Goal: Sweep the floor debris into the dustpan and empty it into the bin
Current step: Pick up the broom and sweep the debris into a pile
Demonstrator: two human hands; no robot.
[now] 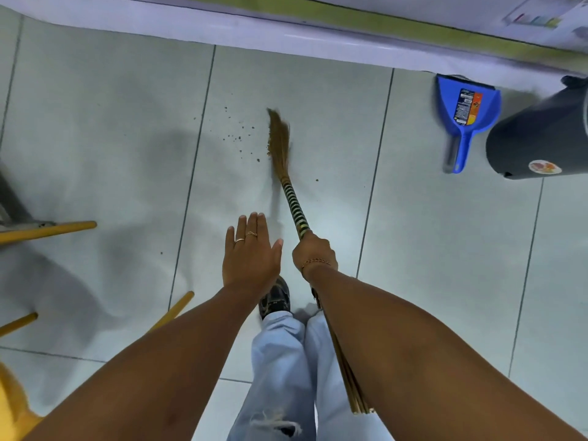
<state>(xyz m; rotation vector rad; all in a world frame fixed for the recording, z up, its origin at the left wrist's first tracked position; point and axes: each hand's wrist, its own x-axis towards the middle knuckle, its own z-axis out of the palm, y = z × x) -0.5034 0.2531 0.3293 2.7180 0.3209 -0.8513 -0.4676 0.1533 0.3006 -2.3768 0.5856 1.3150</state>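
Now my right hand (313,251) is closed in a fist around the striped handle of the broom (288,173), while my left hand (251,254) hovers flat with fingers spread and holds nothing; I think the good way is short, low strokes with the bristles pressed on the tiled floor (429,249), so the debris (237,135) gathers and does not scatter. The crumbs lie just left of the bristle tip, ahead of my hands, and the blue dustpan (466,113) lies well apart to the right by the wall edge, just beside the dark bin (537,138).
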